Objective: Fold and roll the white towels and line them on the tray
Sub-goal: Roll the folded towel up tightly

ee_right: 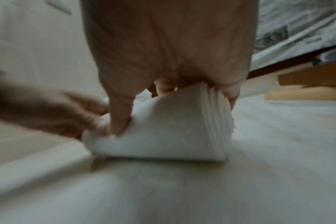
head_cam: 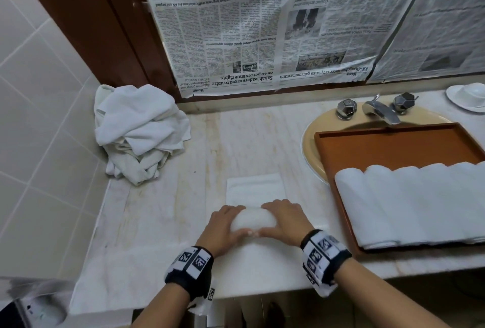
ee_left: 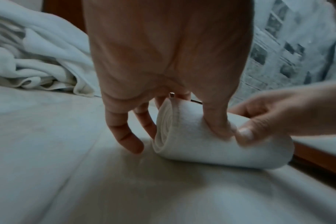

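Both hands wrap the same half-made roll of towel [head_cam: 253,218], thumbs pressed into its near face and meeting at the middle, fingers curled over the top. The left hand [head_cam: 223,225] holds the end at 9 o'clock, where the left wrist view shows the spiral of layers lying fairly flush; the right hand [head_cam: 284,221] holds the end at 3 o'clock, and there the right wrist view, which is blurred, seems to show the layers stepping outward a little, as if that end were starting to cone.

The roll lies on the marble counter [head_cam: 162,196], with the towel's flat, folded tail [head_cam: 254,188] stretching away toward 12 o'clock. To finish well, the person would do best to keep even pressure from both thumbs, push straight toward 12 o'clock, and tuck the right end inward so the edges stay level; slack now would leave a loose, fat roll.

At 3 o'clock the brown tray [head_cam: 393,141] sits partly over the sink [head_cam: 312,138], its near half already filled by a row of rolled towels [head_cam: 409,201], so the new roll probably belongs beside that row. At 10 o'clock, well apart, a heap of unfolded towels [head_cam: 139,131] waits in the corner.
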`<state>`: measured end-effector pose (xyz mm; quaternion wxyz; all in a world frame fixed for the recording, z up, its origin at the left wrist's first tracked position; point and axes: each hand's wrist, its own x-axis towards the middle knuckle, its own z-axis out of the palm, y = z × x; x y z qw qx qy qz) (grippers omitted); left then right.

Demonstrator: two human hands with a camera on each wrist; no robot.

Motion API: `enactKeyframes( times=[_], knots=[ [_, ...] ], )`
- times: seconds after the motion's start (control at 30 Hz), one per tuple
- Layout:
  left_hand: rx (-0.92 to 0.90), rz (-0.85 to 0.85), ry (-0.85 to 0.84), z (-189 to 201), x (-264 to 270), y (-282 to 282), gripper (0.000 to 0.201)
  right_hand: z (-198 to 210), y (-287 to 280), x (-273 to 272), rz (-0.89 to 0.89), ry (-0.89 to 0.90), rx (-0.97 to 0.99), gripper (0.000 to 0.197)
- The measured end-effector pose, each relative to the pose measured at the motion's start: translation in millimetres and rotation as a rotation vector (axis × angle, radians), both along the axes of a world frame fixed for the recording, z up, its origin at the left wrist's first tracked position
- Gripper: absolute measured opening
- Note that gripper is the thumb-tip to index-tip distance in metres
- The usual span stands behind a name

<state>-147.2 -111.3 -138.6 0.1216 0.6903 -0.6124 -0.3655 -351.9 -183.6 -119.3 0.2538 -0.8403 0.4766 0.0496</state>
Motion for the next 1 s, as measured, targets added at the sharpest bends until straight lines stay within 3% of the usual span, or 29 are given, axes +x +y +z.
enactKeyframes(
  times=[0.1, 0.17, 0.23, 0.3, 0.43, 0.6, 0.7, 0.83, 0.93, 1.0],
  knots=[
    [0.033, 0.028, 0.085, 4, 5, -10, 0.081, -17, 25, -7, 0.002, -0.023, -0.289, 0.076],
    [0.031, 0.027, 0.105, 3, 6, -13, 0.072, -25, 33, -8, 0.024, -0.033, -0.374, 0.081],
    [0.046, 0.022, 0.066, 3, 6, -14, 0.073, -29, 27, -8, 0.048, -0.025, -0.358, 0.078],
    [0.033, 0.001, -0.077, 3, 3, -11, 0.082, -22, 13, -5, 0.063, -0.004, -0.287, 0.069],
    [-0.196, -0.065, -0.279, 3, -8, -1, 0.082, -7, -17, 1, 0.106, 0.057, -0.057, 0.063],
    [-0.176, -0.004, -0.14, -4, -4, -3, 0.08, 6, -24, 3, 0.08, 0.107, 0.119, 0.06],
    [-0.128, -0.013, 0.0, 3, 5, -13, 0.068, 1, 1, -3, 0.087, 0.098, -0.101, 0.066],
    [-0.085, -0.03, 0.048, 14, 9, -32, 0.051, -13, 25, -3, 0.071, 0.068, -0.359, 0.085],
    [-0.042, -0.061, -0.004, 16, 6, -32, 0.053, -17, 16, 3, 0.075, 0.084, -0.336, 0.084],
    [-0.029, -0.098, -0.14, 16, -2, -21, 0.067, -10, 6, 5, 0.095, 0.104, -0.255, 0.075]
  ],
)
